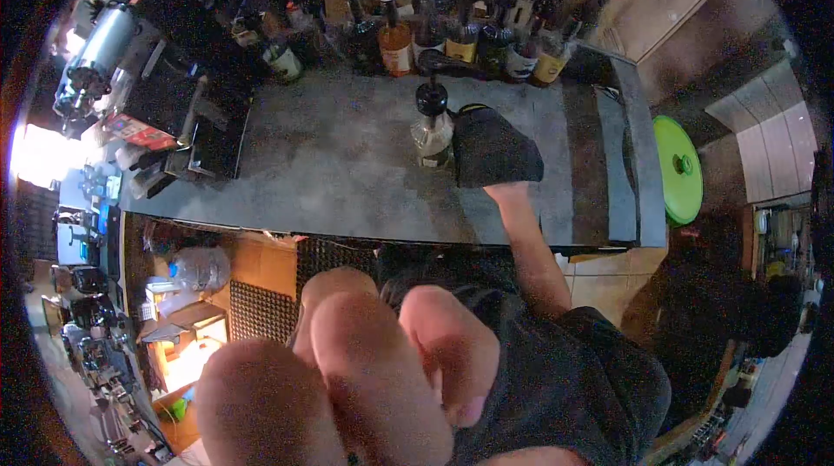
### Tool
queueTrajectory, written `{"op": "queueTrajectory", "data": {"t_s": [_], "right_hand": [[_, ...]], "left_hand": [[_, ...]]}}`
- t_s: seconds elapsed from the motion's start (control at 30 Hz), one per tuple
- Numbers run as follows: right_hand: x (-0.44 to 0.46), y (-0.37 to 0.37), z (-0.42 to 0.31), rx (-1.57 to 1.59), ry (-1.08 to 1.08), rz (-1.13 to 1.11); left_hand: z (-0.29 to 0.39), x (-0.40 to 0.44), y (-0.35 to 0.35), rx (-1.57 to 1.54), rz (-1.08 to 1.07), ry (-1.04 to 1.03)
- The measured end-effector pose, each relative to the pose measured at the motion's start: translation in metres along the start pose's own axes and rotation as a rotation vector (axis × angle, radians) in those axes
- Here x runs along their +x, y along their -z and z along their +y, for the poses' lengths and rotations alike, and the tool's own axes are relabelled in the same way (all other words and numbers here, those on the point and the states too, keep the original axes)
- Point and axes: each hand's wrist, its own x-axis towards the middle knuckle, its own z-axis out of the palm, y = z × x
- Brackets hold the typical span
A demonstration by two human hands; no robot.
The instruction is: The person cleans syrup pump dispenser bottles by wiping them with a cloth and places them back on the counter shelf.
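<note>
My left hand (pixel 365 353) is very close to the camera at the bottom, its bent fingers large in view and one nail showing low on the right. Whatever those curled fingers hold, if anything, is hidden. My right forearm reaches over the grey counter (pixel 313 145), and the hand at its end is covered by a black cloth or mitt (pixel 497 149), so its fingers do not show. Just left of the black covering stands a clear glass bottle (pixel 432 138) with a black top, upright and close beside it.
Several bottles, among them an orange one (pixel 395 49), line the counter's back edge. A dark appliance (pixel 161 92) stands at the left. Beyond the right end is a round green lid (pixel 678 166). Below the counter are a plastic jug (pixel 201 268) and a lit shelf (pixel 187 353).
</note>
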Motion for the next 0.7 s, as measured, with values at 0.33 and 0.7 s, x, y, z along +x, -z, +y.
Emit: {"op": "queueTrajectory", "data": {"t_s": [0.33, 0.7], "right_hand": [[-0.014, -0.015, 0.025, 0.368, -0.155, 0.051], [0.011, -0.019, 0.023, 0.018, 0.024, 0.186]], "left_hand": [[0.012, -0.018, 0.013, -0.387, -0.033, 0.096], [-0.201, 0.043, 0.095, -0.019, 0.207, 0.213]]}}
